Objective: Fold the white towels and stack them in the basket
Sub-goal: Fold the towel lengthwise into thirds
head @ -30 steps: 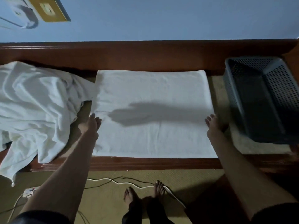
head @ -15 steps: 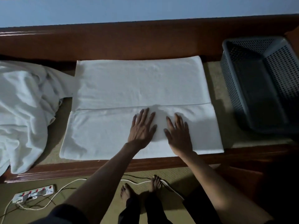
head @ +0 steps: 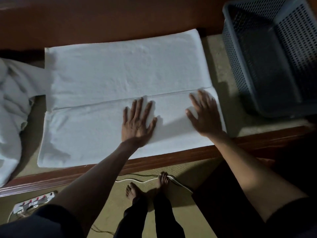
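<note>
Towel (head: 120, 78), white, spread flat on the wood-edged bench (head: 171, 157), folded so that a long edge runs across just beyond the fingertips. Left hand (head: 137, 122) palm down on the near layer, fingers spread and pressed flat against the cloth, gripping nothing. Right hand (head: 205, 114) likewise palm down nearer the towel's right end, fingers fanned out but blurred, so contact of the outermost fingertips hard to confirm. Hands apart, with bare cloth between thumb and thumb. Basket (head: 243, 79), grey and perforated, off beyond the right hand's little finger, well apart from the towel, its far and right sides cut off by the frame edge; inside dark, contents impossible to make out. Heap of unfolded white towels (head: 12, 103) far out past the left hand's little-finger side, crumpled, partly cropped at the left edge. Below the wrists, bare feet (head: 147, 188) on the floor, a white cable (head: 178, 183) passing under the toes, and a power strip (head: 32, 202) dim and half hidden behind the left sleeve (head: 39, 222).
</note>
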